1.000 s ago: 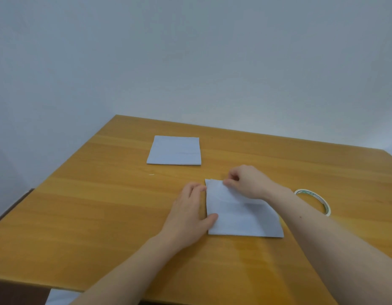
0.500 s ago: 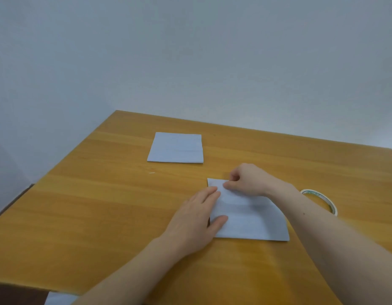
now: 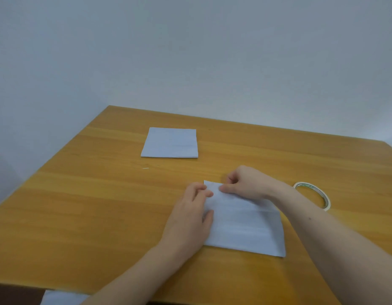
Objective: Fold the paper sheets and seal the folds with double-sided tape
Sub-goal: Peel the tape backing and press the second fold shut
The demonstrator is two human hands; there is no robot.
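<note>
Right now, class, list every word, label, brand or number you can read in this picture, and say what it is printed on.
Tape roll: green marks on the inner ring, too small and blurred to read.
Near folded paper: no text.
Far folded paper: no text.
Table: no text.

White folded sheet (image 3: 243, 225) flat near table's front, 2nd folded sheet (image 3: 170, 143) farther back (tape roll (image 3: 312, 195) at right).

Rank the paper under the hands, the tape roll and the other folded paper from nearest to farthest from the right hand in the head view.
1. The paper under the hands: the right hand pinches its far edge.
2. The tape roll: flat on the table, to the right of that hand's wrist.
3. The other folded paper: farther back and to the left, untouched.
</note>
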